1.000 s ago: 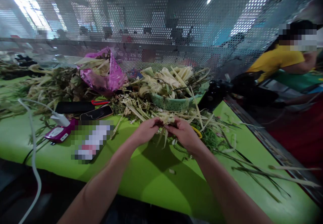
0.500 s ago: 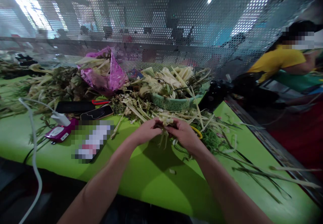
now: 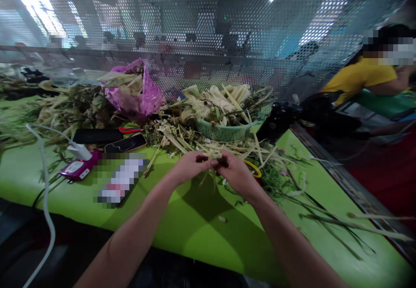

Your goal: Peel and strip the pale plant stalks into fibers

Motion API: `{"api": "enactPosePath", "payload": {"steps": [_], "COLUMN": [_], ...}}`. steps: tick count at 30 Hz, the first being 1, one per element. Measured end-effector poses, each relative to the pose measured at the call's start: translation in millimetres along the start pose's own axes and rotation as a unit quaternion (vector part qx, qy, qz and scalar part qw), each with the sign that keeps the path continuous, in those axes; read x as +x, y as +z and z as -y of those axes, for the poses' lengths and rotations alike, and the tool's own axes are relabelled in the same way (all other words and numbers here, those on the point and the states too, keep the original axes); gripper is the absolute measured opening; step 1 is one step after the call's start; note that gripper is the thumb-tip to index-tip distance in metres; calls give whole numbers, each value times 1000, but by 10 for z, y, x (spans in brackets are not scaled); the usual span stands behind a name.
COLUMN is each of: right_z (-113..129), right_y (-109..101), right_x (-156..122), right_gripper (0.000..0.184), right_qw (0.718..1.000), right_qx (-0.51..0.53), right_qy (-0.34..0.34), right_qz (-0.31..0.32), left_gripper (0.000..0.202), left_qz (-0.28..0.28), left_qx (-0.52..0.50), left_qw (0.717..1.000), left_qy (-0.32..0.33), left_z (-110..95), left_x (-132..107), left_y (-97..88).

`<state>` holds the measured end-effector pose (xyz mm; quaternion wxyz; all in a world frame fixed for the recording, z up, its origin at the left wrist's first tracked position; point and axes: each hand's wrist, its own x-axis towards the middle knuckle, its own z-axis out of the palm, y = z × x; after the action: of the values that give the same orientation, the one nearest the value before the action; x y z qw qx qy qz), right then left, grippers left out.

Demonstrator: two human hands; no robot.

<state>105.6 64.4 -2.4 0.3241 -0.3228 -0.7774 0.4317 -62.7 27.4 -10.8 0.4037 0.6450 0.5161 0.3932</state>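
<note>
Close together over the green table (image 3: 169, 231), my left hand (image 3: 192, 166) and my right hand (image 3: 234, 166) are closed around one small bunch of pale, dried plant strips (image 3: 212, 154). Loose strands hang down below my fingers. My thumbs nearly meet in front of the bunch, and the fingertips behind it are hidden. Just beyond my hands lies a heap of dry stalks and husks (image 3: 175, 138). Beside my right hand are a yellow loop handle (image 3: 255, 169) and some feathery green sprigs (image 3: 274, 177).
A green basket (image 3: 224, 132) piled with husks and a pink plastic bag (image 3: 147, 95) stand at the back. Phones (image 3: 126, 143), a purple power strip (image 3: 79, 169) and a white cable (image 3: 47, 205) lie left. A person in yellow (image 3: 364, 76) sits right.
My left thumb has moved right, over the bunch toward my right thumb. Both hands still grip the bunch, almost in the same place. The view has shifted very slightly.
</note>
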Motion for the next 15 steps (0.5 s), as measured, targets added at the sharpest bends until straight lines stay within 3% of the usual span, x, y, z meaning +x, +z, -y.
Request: {"api": "enactPosePath", "payload": {"steps": [6,13,15], "right_z": [-27,-4,12], "right_y": [4,-19,-26], "right_x": [-17,-9,-12], "right_gripper": [43,41,40], "right_qw": [998,995,991], "right_qx": [-47,-68,-91], "right_qy": [-33,-54,-65], "right_qz": [-27,-50,-66], "left_gripper": [36,30,28], "left_qz": [-15,15,1], "left_qx": [8,-125,-145], "left_qw": [1000,992,989], "left_qy": [-23,-11,-5], "left_z": [16,60,67], "left_x": [11,38,52], "left_y": [-18,2,1]}}
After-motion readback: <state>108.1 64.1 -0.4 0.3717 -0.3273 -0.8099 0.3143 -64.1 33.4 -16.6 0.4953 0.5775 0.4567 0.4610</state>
